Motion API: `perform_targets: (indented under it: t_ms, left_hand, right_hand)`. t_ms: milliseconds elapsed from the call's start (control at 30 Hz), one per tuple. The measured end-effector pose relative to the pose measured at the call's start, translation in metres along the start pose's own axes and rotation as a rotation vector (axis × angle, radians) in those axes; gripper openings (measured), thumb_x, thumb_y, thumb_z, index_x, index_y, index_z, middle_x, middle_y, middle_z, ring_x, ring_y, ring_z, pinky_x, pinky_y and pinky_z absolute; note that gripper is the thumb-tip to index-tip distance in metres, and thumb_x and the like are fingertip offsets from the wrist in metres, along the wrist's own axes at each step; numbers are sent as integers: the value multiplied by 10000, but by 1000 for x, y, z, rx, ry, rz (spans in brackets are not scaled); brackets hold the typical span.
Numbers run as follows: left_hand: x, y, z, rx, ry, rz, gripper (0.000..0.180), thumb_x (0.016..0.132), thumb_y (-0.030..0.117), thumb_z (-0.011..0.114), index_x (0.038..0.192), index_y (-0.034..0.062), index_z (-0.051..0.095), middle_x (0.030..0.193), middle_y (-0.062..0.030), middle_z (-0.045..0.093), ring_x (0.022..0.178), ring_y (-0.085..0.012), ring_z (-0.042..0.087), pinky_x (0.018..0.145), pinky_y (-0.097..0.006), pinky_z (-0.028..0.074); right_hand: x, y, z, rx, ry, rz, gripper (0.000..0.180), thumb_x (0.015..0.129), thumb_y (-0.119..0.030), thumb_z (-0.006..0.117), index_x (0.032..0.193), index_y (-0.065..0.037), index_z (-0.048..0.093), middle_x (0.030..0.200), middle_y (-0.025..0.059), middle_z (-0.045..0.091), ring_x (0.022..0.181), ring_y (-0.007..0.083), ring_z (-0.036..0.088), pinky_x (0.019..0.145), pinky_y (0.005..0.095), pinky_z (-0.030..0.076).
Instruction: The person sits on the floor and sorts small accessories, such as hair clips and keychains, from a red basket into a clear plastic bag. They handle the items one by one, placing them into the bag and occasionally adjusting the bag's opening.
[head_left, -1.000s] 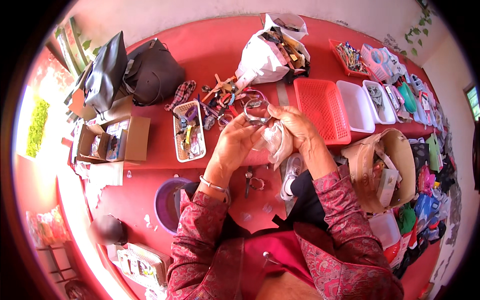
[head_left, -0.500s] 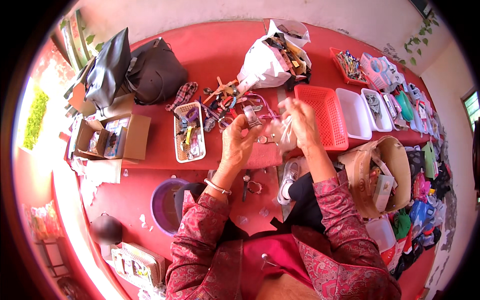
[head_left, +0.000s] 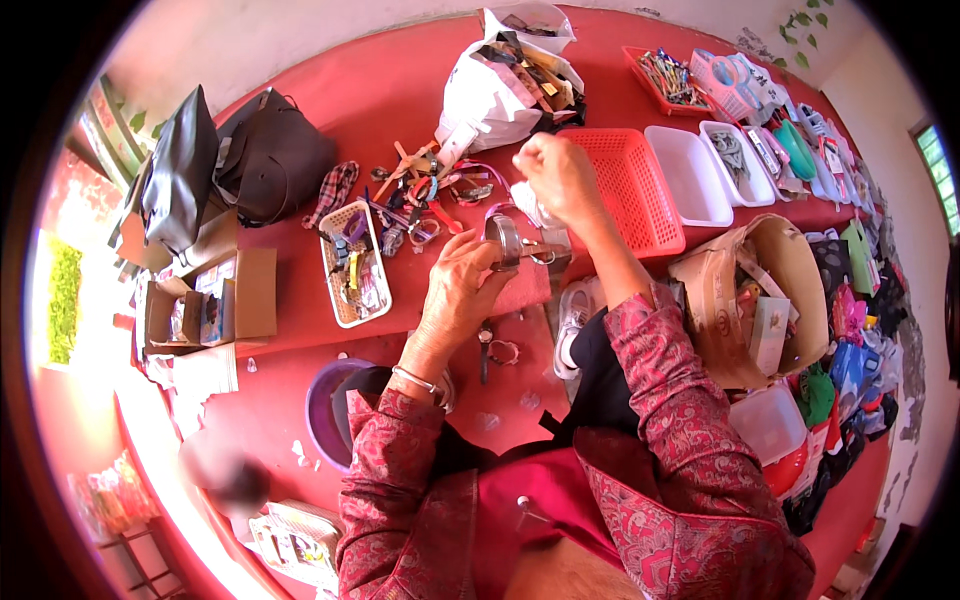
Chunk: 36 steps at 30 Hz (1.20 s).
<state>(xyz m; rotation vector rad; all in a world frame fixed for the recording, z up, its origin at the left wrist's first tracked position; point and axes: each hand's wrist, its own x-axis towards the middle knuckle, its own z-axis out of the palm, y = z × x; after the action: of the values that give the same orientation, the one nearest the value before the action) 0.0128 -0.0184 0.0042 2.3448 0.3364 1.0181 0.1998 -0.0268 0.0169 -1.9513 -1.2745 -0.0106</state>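
My left hand holds a wristwatch with a metal band, just above the red table. My right hand is raised behind it, fingers pinched on a small clear plastic wrapper that hangs between the hand and the watch. A pile of loose watches and straps lies just beyond both hands. Two small watches lie on the table below my left wrist.
A red mesh basket and white trays stand to the right. A small white basket of items, cardboard boxes and dark bags sit left. A white plastic bag lies behind, a tan bag right, a purple bowl near me.
My right hand has lifted up and away from the watch, pulling the clear wrapper off it. My left hand keeps hold of the watch, now bare.
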Motion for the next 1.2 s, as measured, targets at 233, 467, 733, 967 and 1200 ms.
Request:
perform_targets:
  t_ms: [233, 467, 733, 967, 1200]
  left_hand:
    - [-4, 1, 4, -10, -72, -70, 139, 667, 71, 612, 771, 18, 535, 666, -125, 535, 641, -310, 529, 567, -369, 429]
    - [-6, -10, -16, -1401, 77, -494, 198, 806, 9, 513, 1004, -4, 518, 941, -117, 596, 885, -189, 568, 804, -301, 436]
    - [-5, -25, -7, -2065, 514, -645, 259, 819, 47, 516, 1042, -72, 462, 1124, -203, 498, 1081, -312, 466, 932, -423, 405]
    - [-12, -36, 3, -1952, 454, -640, 232, 849, 81, 474, 1034, -59, 465, 1142, -188, 495, 1090, -289, 463, 902, -391, 436]
    - [-19, -52, 5, -1995, 609, -842, 199, 870, 100, 448, 994, -52, 483, 1077, -203, 528, 936, -264, 561, 792, -322, 514]
  right_hand:
    - [-21, -54, -12, 41, -148, -352, 134, 754, -169, 568, 785, -42, 593, 674, 119, 607, 606, 233, 605, 557, 324, 456]
    - [1, 16, -15, 385, 9, 96, 182, 793, -188, 563, 722, -22, 583, 594, 57, 564, 541, 135, 547, 488, 262, 406]
    - [-36, -5, -2, 1450, -763, 588, 441, 782, -385, 573, 927, 30, 555, 757, 91, 596, 621, 158, 592, 562, 279, 510]
    - [-40, -27, 19, 1700, -591, 717, 235, 764, -141, 623, 936, -7, 535, 832, 120, 604, 753, 195, 610, 572, 286, 526]
    - [-41, -28, 12, 800, -558, 105, 244, 721, -102, 653, 915, 5, 549, 648, 34, 579, 551, 97, 539, 479, 221, 393]
